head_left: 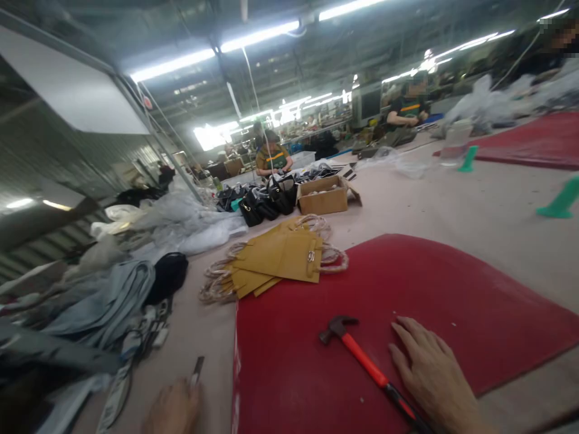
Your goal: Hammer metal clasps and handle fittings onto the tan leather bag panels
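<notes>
At the lower left my left hand [172,408] is closed on a small metal tool [197,370]. Its flat, dark-tipped end sticks up past the fingers; the rest is hidden. My right hand [427,367] lies palm down, fingers stretched out, on a dark red mat [289,349]. Just left of it rests a claw hammer [362,355] with a red and black handle; I cannot tell whether the hand touches it. Mustard-yellow bag pieces [283,256] with wrapped handles and a metal clasp are stacked across the mat's far left corner.
Behind the stack stand an open cardboard box [322,196] and black handbags [266,202]. Plastic wrap [181,223] and grey cloth [108,295] pile up at left. Green stands [468,160] are at right. Co-workers [274,157] sit farther back.
</notes>
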### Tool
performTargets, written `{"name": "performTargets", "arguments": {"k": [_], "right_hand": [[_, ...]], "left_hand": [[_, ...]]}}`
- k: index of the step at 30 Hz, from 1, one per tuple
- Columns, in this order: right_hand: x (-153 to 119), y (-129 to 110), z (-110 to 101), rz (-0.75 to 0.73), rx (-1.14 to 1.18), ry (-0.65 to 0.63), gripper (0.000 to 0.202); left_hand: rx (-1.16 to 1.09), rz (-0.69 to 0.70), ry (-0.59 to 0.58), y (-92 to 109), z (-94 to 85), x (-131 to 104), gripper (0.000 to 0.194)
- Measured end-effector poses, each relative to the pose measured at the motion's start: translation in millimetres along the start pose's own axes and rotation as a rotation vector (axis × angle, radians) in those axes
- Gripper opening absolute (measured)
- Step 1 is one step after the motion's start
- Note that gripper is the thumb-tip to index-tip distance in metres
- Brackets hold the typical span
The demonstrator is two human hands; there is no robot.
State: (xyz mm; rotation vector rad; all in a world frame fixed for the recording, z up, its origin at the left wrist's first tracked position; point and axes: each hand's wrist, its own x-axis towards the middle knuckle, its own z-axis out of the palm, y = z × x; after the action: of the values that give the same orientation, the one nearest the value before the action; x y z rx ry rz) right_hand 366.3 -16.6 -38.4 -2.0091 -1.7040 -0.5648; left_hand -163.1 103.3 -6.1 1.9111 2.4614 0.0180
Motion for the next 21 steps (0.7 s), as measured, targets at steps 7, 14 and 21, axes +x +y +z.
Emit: {"name": "performTargets", "arguments": {"k": [7,14,21], "right_hand": [[4.9,3.3,1.3,-0.068,0.021,0.021,0.047],[8.4,-2.8,-7.8,-0.023,0.003,0.006,0.043],[6.3,-0.8,-5.6,-0.024,-0.016,0.051,0.041]], "left_hand": [[-1.218,-0.19,-0.281,150.4,-64.8,23.0,0.02],[-1.597,-0.404,-0.566,313.3,-46.7,50.8,0.019],[-1.717,-0.511,-0.562,368.6,-40.2,56.6,0.022]]}}
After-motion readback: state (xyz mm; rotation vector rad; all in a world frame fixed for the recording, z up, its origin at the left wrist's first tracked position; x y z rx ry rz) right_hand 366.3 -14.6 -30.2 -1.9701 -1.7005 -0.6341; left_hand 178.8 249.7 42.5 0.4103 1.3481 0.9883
